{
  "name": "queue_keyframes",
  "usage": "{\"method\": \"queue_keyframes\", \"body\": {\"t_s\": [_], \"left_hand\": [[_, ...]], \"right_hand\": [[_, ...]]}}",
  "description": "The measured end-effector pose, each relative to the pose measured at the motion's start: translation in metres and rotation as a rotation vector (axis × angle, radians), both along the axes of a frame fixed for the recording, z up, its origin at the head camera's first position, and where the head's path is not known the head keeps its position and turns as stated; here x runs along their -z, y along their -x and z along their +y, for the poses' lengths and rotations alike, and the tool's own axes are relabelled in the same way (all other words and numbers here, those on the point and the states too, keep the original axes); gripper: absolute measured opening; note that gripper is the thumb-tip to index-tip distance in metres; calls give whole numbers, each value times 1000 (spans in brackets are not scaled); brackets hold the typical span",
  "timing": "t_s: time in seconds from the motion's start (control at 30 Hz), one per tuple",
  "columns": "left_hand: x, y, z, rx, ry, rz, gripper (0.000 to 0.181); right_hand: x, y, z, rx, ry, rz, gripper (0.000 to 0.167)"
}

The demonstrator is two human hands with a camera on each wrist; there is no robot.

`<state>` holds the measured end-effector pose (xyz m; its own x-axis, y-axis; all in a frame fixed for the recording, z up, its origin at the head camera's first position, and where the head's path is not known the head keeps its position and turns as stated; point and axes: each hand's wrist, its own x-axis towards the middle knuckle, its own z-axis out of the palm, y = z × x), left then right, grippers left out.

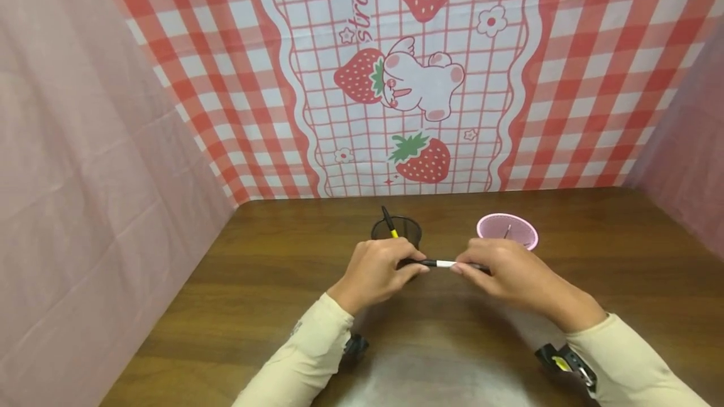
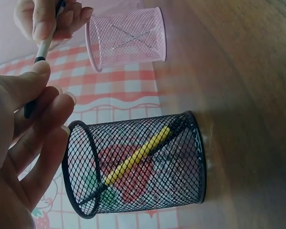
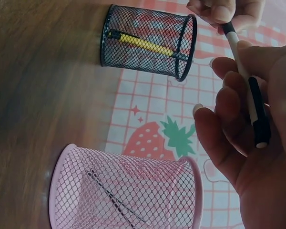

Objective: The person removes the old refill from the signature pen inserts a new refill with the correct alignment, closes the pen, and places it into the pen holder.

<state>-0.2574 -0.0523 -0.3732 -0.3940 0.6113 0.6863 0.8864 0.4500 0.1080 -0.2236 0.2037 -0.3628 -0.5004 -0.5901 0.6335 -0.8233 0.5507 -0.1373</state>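
Observation:
A slim black-and-white pen (image 1: 445, 264) is held level in front of the body, one end in each hand. My left hand (image 1: 373, 274) pinches its black end between thumb and fingers. At the other end, my right hand (image 1: 506, 272) grips the white barrel, and the right wrist view shows a black clip along it near the palm. Just beyond the left hand stands a black mesh pen cup (image 2: 198, 191) with a yellow-and-black pen (image 2: 138, 157) leaning inside. Behind the right hand is a pink mesh pen cup (image 3: 62, 186) holding two thin dark sticks (image 3: 107, 191).
Both cups stand on a brown wooden table (image 1: 254, 306). A red-and-white checked cloth with strawberries (image 1: 243, 80) hangs at the back. Pale pink cloth (image 1: 102, 174) closes off the left side, with more on the right.

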Motion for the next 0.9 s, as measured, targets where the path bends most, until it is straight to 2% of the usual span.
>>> {"method": "queue_keyframes", "body": {"t_s": [0.2,0.4,0.7,0.9], "left_hand": [[1,2,-5,45,-2,-9,12],[-1,3,-8,81,15,-49,12],[-2,3,-10,59,38,-85,13],[-3,4,-11,73,22,-88,13]], "right_hand": [[3,-1,-4,-39,30,48,18],[4,-2,-4,-29,29,60,16],[5,-4,-3,1,10,71,12],[4,-3,-2,-2,10,66,13]]}}
